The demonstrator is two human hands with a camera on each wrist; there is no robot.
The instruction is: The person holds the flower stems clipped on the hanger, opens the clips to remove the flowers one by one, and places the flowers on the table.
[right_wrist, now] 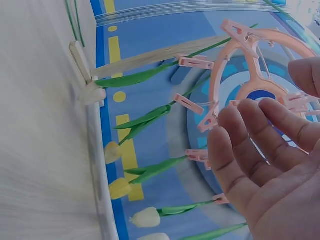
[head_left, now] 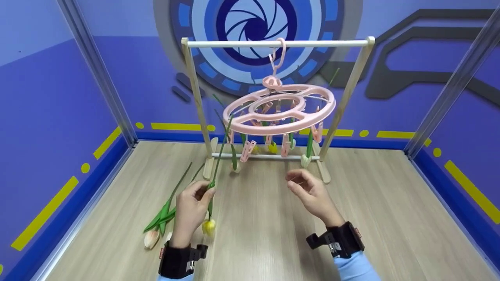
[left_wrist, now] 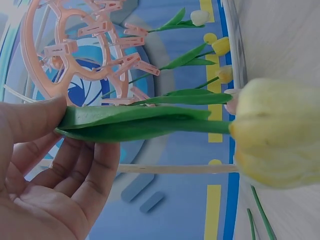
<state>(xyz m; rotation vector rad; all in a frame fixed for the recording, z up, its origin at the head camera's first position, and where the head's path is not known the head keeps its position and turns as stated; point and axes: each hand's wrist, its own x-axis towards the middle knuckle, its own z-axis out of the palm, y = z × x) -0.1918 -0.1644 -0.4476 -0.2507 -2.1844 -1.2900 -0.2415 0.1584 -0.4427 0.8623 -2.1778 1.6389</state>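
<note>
- While the left hand pinches the leafy part of the yellow tulip at lower left of centre, the right hand, right of centre, holds nothing, its fingers loosely curved; the two hands are well apart.
- The tulip hangs bloom down, its bare stem rising across the left rim of the pink hanger in the middle of the frame; that way up matches the blooms hung there and probably suits the work best.
- A pink clip under the hanger's left front seems unfilled and lies close to the stem, so it looks the handiest one.
- I would let the free hand squeeze that clip while the other feeds in bare stem, not leaf, since leaf would likely slip.
- A gentle touch seems wise: the hanger dangles from one hook at upper centre and could swing.
- The loose tulip at lower left is best left undisturbed.
</note>
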